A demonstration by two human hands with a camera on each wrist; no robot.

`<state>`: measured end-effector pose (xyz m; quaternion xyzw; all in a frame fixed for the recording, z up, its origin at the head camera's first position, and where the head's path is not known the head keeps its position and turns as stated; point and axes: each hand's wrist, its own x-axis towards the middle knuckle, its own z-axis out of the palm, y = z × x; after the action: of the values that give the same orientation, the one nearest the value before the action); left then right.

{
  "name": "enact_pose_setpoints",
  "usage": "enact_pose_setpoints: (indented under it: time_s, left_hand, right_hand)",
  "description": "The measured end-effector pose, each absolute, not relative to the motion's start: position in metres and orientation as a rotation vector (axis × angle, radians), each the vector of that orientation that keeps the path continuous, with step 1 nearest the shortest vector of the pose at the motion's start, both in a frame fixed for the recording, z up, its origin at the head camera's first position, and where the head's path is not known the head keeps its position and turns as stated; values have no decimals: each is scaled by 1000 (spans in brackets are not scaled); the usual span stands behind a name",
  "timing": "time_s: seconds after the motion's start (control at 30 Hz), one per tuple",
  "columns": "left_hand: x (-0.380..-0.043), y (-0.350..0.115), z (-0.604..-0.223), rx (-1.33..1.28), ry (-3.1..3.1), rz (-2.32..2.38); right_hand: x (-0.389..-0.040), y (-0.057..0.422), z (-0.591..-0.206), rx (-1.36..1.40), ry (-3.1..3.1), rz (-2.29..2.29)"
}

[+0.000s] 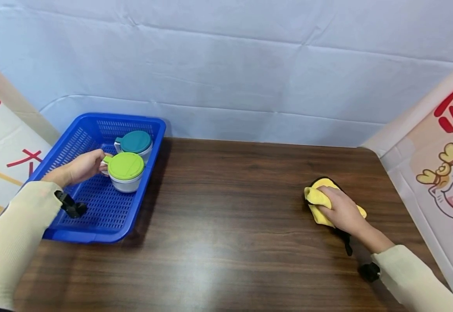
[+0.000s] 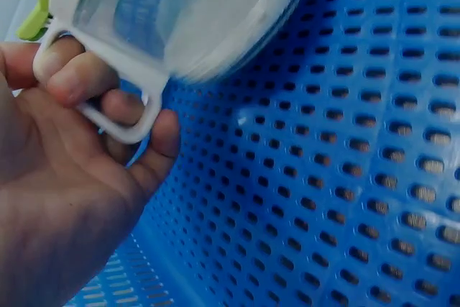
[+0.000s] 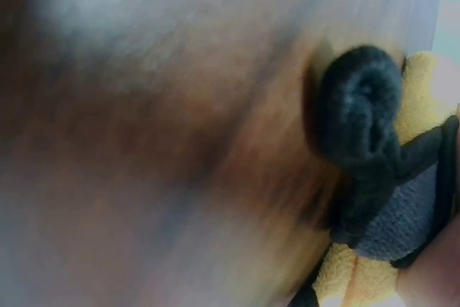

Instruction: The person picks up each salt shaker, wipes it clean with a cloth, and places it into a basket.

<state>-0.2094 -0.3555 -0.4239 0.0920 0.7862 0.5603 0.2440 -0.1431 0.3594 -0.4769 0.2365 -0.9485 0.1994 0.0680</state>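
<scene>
My left hand (image 1: 88, 166) reaches into the blue plastic basket (image 1: 127, 225) and grips the white handle (image 2: 154, 109) of a clear jar with a green lid (image 1: 125, 166). In the left wrist view its fingers pass through the handle loop, and the jar is tilted over the perforated basket floor. A second jar with a teal lid (image 1: 136, 141) stands just behind it. On the right side of the table, my right hand (image 1: 341, 209) holds a bunched yellow cloth (image 1: 318, 197) against the wood. A grey underside and black loop (image 3: 363, 106) of the cloth show in the right wrist view.
The brown wooden table (image 1: 226, 216) extends between basket and cloth. A pale fabric backdrop (image 1: 226, 73) stands along its far edge, and printed panels (image 1: 448, 173) flank both sides. Dark camera mounts (image 1: 70, 206) sit on both wrists.
</scene>
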Motion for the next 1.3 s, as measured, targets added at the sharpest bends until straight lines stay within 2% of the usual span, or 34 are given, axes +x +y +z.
enact_pose_setpoints:
  time_s: [1.3]
  left_hand:
    - [-207,-364,-423,138,2257,1310]
  right_hand:
    - [-145,359,-472,689,-2934,571]
